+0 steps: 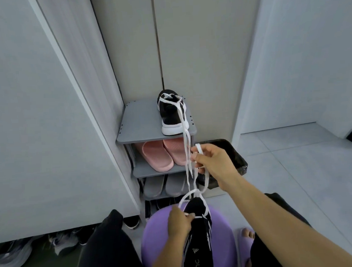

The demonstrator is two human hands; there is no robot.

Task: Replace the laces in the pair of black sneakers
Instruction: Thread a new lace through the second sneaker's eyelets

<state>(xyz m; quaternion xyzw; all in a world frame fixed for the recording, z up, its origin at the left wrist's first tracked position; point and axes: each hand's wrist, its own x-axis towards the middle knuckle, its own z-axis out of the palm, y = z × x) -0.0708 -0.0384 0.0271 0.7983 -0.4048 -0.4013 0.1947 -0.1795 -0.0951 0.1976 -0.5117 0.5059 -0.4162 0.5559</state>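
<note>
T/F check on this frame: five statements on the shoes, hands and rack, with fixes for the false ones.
1. A black sneaker sits on top of the grey rack. True.
2. The pink slippers are on the rack's top shelf. False: they are on the shelf just below the top.
3. The right hand pinches the white lace. True.
4. The left hand hangs idle, away from any shoe. False: it grips the lace at the near sneaker, which lies on the purple stool.
5. The grey slippers are on the shelf under the pink ones. True.
</note>
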